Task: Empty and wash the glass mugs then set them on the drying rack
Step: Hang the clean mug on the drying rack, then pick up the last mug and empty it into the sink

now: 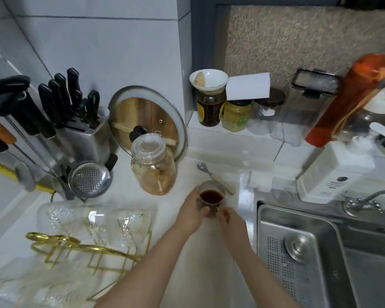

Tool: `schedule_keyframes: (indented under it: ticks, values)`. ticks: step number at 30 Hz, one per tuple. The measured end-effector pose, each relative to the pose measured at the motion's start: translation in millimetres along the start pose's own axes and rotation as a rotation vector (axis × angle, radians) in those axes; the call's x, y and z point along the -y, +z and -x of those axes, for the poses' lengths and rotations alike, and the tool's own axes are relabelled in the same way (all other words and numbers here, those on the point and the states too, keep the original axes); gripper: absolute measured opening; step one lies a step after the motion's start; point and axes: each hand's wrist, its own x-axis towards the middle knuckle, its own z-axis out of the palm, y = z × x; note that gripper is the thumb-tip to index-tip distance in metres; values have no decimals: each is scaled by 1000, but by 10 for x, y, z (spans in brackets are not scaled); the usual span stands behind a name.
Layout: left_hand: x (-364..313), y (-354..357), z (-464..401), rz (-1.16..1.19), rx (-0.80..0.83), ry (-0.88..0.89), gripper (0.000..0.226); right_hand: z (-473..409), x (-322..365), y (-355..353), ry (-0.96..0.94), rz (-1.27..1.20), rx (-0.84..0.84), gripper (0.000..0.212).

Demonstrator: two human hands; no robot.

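Observation:
A small glass mug [211,196] holding dark liquid stands on the white counter, just left of the steel sink [298,252]. My left hand [192,211] wraps around the mug's left side. My right hand [230,221] pinches its gold handle at the lower right. A gold wire drying rack [82,247] stands at the lower left. Several clear glass mugs [118,221] lie upside down on it.
A clip-top glass jar [152,163] and a spoon [211,174] lie behind the mug. Knife block [85,134], strainer [89,178] and pot lid [147,121] stand at the left. Jars line the back ledge; a tap [362,202] sits behind the sink.

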Motion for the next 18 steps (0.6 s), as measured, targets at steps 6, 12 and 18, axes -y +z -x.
schedule_keyframes:
  ticks: [6, 12, 18]
  values:
    - [-58, -69, 110, 33, 6, 38, 56, 217, 69, -132, -102, 49, -54, 10]
    - [-195, -112, 586, 30, 33, 134, 49, 819, 82, -543, -169, 30, -124, 14]
    - [-473, 59, 1248, 166, 315, 241, 46, 1656, -43, -915, -149, -135, -217, 14]
